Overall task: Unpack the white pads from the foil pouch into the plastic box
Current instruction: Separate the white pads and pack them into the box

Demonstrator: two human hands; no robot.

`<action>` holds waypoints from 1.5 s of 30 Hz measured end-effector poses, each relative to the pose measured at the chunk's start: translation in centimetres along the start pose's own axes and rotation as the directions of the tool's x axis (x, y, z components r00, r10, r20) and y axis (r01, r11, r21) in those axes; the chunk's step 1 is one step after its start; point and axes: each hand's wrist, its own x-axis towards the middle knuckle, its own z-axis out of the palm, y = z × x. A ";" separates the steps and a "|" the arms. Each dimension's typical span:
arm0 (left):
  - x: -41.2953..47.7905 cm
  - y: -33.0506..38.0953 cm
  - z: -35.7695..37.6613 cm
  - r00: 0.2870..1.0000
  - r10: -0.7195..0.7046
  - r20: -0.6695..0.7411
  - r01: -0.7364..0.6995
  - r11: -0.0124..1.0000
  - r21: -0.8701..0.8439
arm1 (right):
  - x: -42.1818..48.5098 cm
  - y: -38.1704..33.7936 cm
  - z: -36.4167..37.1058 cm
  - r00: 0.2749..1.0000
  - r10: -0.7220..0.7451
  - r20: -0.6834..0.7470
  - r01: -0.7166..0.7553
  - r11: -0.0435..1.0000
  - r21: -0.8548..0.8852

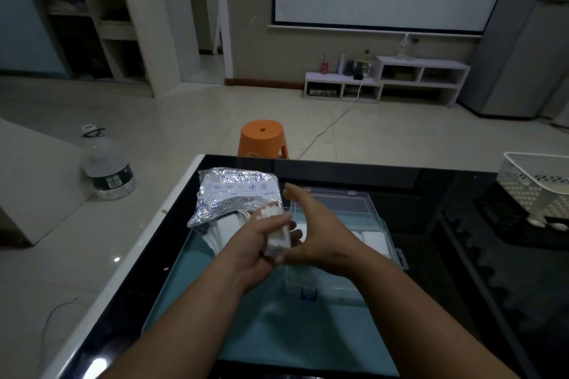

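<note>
Our left hand [255, 240] grips a stack of white pads [278, 235], held at the left edge of the box [363, 215] and just beside the pouch [234, 194]. Our right hand [317, 224] is released, its fingers straight, cupped alongside the stack. We judge the pads light, soft and loosely stacked, so liable to fan apart. Hold the stack across its flat faces at mid-length with even pressure, and support its lower end.

Bare tabletop [431, 255] separates the plastic box [338, 204] from the white basket [535, 184], while the foil pouch [234, 191] crowds its left.
</note>
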 end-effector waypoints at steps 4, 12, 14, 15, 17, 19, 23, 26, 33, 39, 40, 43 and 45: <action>-0.1 -0.4 0.2 0.992 0.065 0.106 -0.071 0.996 0.052 | 0.3 0.4 0.3 0.998 -0.028 0.048 0.034 0.991 -0.128; -0.2 0.2 0.3 0.997 -0.023 0.079 0.026 0.999 -0.027 | 0.1 -0.2 -0.1 1.000 0.016 0.003 -0.015 0.985 -0.171; -0.2 -0.3 0.6 0.995 0.011 0.097 -0.011 1.000 -0.005 | 0.0 -0.3 0.1 1.000 -0.018 0.014 0.020 0.991 -0.130; -0.2 -0.4 0.6 0.994 0.036 0.108 -0.036 0.999 0.003 | 0.0 -0.2 0.2 0.999 -0.028 0.028 0.030 0.994 -0.108; -0.2 -0.6 0.6 0.988 0.051 0.146 -0.051 0.999 -0.002 | 0.2 -0.1 0.4 0.999 -0.033 0.037 0.036 0.997 -0.074; -0.2 -0.5 0.4 0.985 0.027 0.173 -0.021 0.999 -0.035 | 0.3 0.1 0.5 0.999 -0.023 0.027 0.024 0.998 -0.064; 0.0 -0.5 0.1 0.985 0.032 0.168 -0.032 0.999 0.000 | 0.4 0.3 0.5 0.999 -0.038 0.035 0.040 0.998 -0.046; 0.0 -0.6 0.1 0.981 0.054 0.188 -0.062 0.997 0.035 | 0.3 0.4 0.6 0.996 -0.065 0.059 0.070 0.995 -0.076; -0.1 -0.5 0.1 0.980 0.034 0.194 -0.051 0.995 0.086 | 0.1 0.1 0.6 0.997 -0.078 0.008 0.079 0.990 -0.118; 0.2 -0.6 -0.2 0.991 0.050 0.128 -0.061 0.995 0.079 | -0.3 -0.5 0.6 0.995 -0.096 0.033 0.101 0.975 -0.199; 0.3 -0.5 -0.4 0.990 0.048 0.131 -0.058 0.996 0.072 | -0.2 -0.5 0.6 0.995 -0.094 0.027 0.098 0.973 -0.207; 0.5 -0.3 -0.4 0.987 0.056 0.153 -0.070 0.993 0.090 | -0.1 -0.5 0.7 0.995 -0.094 0.026 0.097 0.976 -0.194; 0.4 -0.2 -0.3 0.984 0.057 0.171 -0.077 0.991 0.109 | -0.1 -0.4 0.8 0.994 -0.100 0.038 0.106 0.974 -0.199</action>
